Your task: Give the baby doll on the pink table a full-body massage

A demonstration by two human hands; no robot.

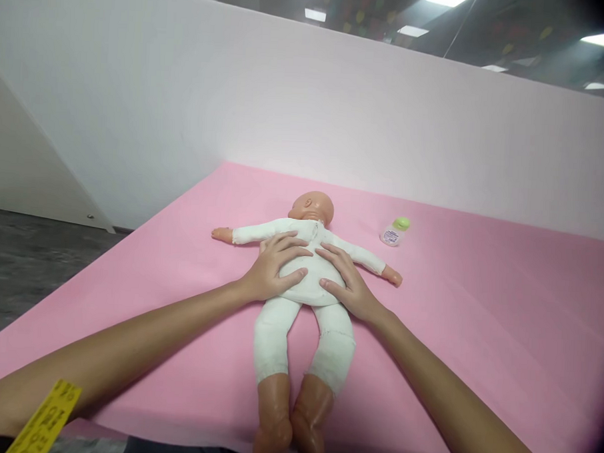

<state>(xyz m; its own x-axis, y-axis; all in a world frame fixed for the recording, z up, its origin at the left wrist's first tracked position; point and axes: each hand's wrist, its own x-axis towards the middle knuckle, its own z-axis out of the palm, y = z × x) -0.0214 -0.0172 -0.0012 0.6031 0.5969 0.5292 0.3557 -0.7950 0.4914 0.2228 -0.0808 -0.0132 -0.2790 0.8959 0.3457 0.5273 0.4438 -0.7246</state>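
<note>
A baby doll (pixel 312 274) with a white cloth body lies face down, its head turned aside and its arms stretched out. My left hand (pixel 277 265) rests on the left side of the doll's back, fingers spread. On the right side of the back lies my right hand (pixel 347 282), its fingers apart and pointing inward. Neither hand grips anything. The doll's bare plastic lower legs reach toward the near edge. Beyond its right-hand arm lies a small clear bottle (pixel 392 236) with a green cap.
A pink cover (pixel 458 313) spreads over the table. Behind it stands a white partition wall (pixel 337 114). Grey floor (pixel 35 261) shows past the left edge. A yellow printed strip (pixel 48 419) crosses the lower left corner near my forearm.
</note>
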